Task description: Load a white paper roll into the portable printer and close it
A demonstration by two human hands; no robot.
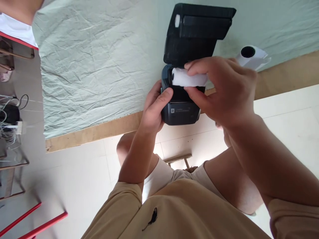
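A black label printer (183, 114) sits at the near edge of the cloth-covered table, its lid (191, 43) swung up and back. My left hand (157, 104) grips the printer's left side, thumb over the rim. Between the thumb and fingers of my right hand (221, 88) is a white paper roll (190, 78), lying crosswise at the printer's open compartment. Its dark core end points left. Whether the roll touches the compartment floor I cannot tell. A second white paper roll (254, 58) with a dark hollow core stands behind my right hand, its loose end trailing right.
A wrinkled pale green cloth (99, 66) covers the table, whose wooden edge (94, 131) shows. Another person's arm (20, 10) is at the upper left. Tangled cables (11, 132) and red bars (42, 225) lie at the left beyond the table.
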